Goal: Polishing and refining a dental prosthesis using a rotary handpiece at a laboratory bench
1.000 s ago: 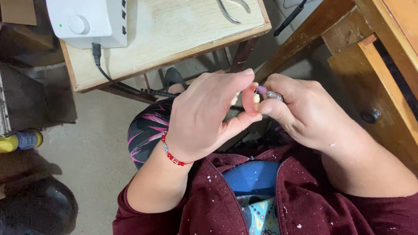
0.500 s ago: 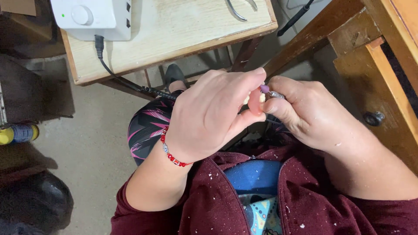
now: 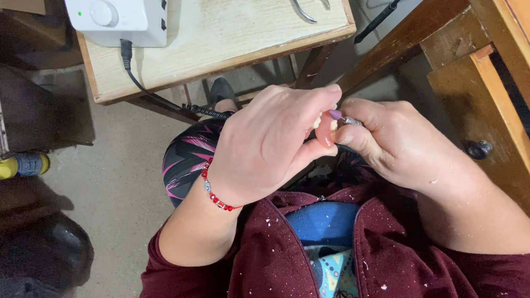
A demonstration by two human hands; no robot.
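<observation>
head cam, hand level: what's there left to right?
Yellow and blue bottle at the left edge → red bead bracelet → left hand → small pink piece with teeth pinched in it → purple-tipped tool → right hand → dark knob on the wooden bench.

We see a small pink denture piece with a few pale teeth along its upper edge, held upright above the lap and mostly hidden by the fingers pinching it from both sides. Touching its top right is a rotary handpiece, of which only a rounded purple grinding tip and a short stretch of silvery metal collar show, pointing left toward the piece.
</observation>
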